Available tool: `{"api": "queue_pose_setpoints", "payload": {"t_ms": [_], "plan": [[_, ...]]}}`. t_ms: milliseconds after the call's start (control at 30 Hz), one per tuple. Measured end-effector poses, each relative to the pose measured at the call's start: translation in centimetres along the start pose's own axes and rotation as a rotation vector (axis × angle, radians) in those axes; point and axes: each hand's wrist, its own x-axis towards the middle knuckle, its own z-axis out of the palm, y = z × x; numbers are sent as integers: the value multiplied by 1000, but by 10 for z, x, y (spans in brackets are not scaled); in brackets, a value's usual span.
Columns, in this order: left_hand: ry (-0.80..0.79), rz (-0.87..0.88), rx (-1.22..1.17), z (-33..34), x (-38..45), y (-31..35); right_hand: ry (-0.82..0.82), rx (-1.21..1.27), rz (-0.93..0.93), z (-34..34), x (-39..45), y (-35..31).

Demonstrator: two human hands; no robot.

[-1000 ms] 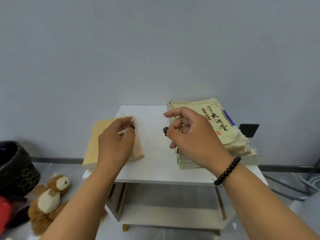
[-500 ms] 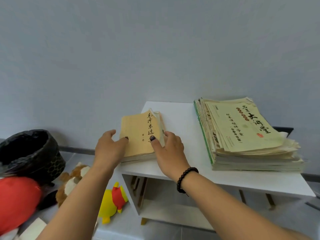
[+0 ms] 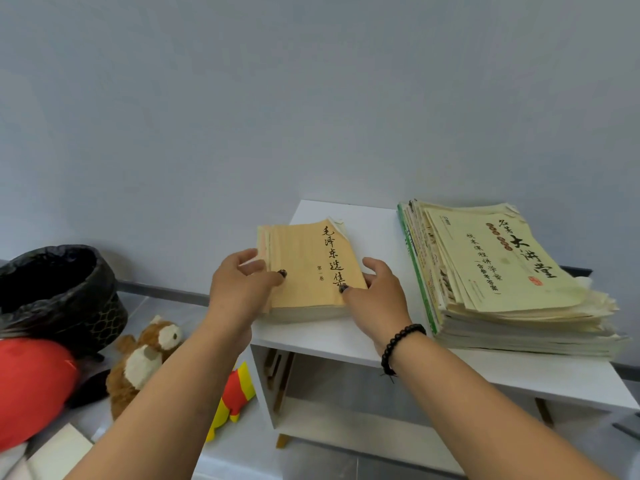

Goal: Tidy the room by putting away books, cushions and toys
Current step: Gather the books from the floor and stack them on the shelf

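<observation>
The tan book [image 3: 308, 271] lies on the table [image 3: 363, 344], long axis pointing away; left hand [image 3: 239, 289] and right hand [image 3: 375, 292] grip its sides equally near.

Worn tan book [image 3: 304, 268] lies flat on the white table [image 3: 346, 337].

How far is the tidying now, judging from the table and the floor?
Done: a stack of books lies on the table. In hand: the left hand and right hand grip a tan book on the table's left end. Left: the brown plush, the yellow toy and the red cushion are on the floor.
</observation>
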Motion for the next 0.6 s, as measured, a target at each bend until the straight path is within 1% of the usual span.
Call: {"api": "queue_pose_setpoints", "payload": {"t_ms": [33,67,100,167,200,233,300,400,500,600], "plan": [[49,-14,-45,-2,2,1,-1,11,3,0,1,1],[65,-48,-90,-4,3,1,-3,27,2,0,1,2],[42,-91,-124,-4,3,3,-5,47,-3,-1,1,3],[-91,-153,-113,0,-3,2,-16,77,-13,-2,0,4],[-124,-151,-82,3,-4,-1,-20,83,-22,-4,-1,5],[-118,-134,-59,5,-6,-4,-24,84,-29,-5,-1,6],[-72,-73,-74,8,-6,-8,-50,83,-37,-7,-1,5],[-70,48,-128,7,-7,-8,-79,128,-37,-6,-3,1],[-143,231,-165,5,-14,-4,-18,168,-108,-1,-3,-5],[-235,401,-66,1,-20,1,7,291,-181,-3,-3,-16]]}}
